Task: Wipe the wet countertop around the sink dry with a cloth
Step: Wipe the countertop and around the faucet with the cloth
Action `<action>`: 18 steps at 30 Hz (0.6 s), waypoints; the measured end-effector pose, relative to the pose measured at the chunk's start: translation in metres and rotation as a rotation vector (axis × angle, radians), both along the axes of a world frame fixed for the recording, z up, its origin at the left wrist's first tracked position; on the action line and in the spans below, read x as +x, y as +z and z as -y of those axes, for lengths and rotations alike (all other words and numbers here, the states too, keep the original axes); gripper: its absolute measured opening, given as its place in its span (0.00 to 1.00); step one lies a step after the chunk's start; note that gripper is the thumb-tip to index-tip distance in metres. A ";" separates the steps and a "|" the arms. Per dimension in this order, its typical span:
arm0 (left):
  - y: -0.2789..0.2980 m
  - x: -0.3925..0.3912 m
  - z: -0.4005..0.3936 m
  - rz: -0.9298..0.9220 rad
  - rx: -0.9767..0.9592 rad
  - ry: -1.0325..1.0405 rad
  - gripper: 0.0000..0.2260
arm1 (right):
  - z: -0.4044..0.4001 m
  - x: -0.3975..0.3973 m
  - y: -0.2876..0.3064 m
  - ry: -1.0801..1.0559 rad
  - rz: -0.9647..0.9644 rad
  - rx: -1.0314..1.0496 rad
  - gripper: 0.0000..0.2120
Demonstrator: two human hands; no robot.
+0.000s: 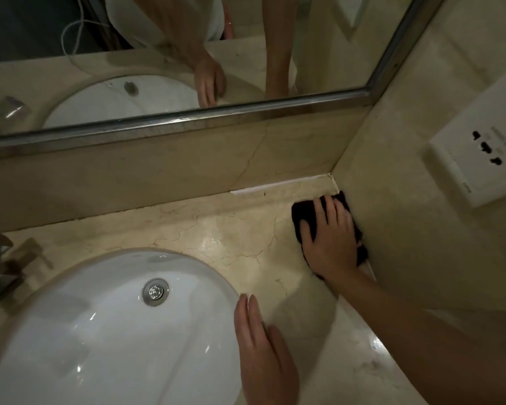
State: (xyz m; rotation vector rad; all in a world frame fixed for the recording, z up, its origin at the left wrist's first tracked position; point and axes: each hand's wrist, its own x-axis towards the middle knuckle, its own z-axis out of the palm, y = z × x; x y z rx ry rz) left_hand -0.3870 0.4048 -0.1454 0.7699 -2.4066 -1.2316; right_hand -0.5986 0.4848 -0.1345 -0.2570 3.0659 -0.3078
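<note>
Both flat: right hand (332, 241) presses cloth (300, 213).

There is only one camera, and it sits on the person's head. It looks forward and steeply down, close over the counter (246, 244), so the white sink (105, 325) fills the lower left. Both hands reach in from the bottom edge, the left hand (265, 346) near the middle and the right hand (330, 241) farther off by the corner wall. The wide lens bends straight lines, like the mirror (170, 59) frame across the top. The picture is tilted, maybe because the head leans. The mirror shows the same counter from the other side, dimly.
</note>
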 end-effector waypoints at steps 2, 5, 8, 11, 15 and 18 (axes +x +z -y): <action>-0.006 0.001 0.001 0.008 -0.033 0.031 0.25 | 0.026 -0.028 0.000 -0.083 -0.007 -0.032 0.31; -0.008 0.002 0.001 -0.019 -0.012 0.022 0.26 | 0.062 -0.027 -0.001 -0.117 -0.023 -0.093 0.32; 0.000 0.004 0.001 -0.049 0.057 0.033 0.26 | 0.067 0.050 0.002 0.281 0.040 -0.059 0.30; -0.010 0.006 -0.006 -0.037 -0.026 -0.026 0.22 | 0.049 0.088 0.002 0.543 0.035 -0.057 0.29; -0.003 0.001 -0.004 0.009 0.078 0.189 0.23 | 0.063 0.052 -0.005 0.498 0.023 -0.002 0.29; -0.001 0.003 -0.002 0.054 0.079 0.248 0.27 | 0.102 0.015 -0.009 0.374 0.010 -0.054 0.28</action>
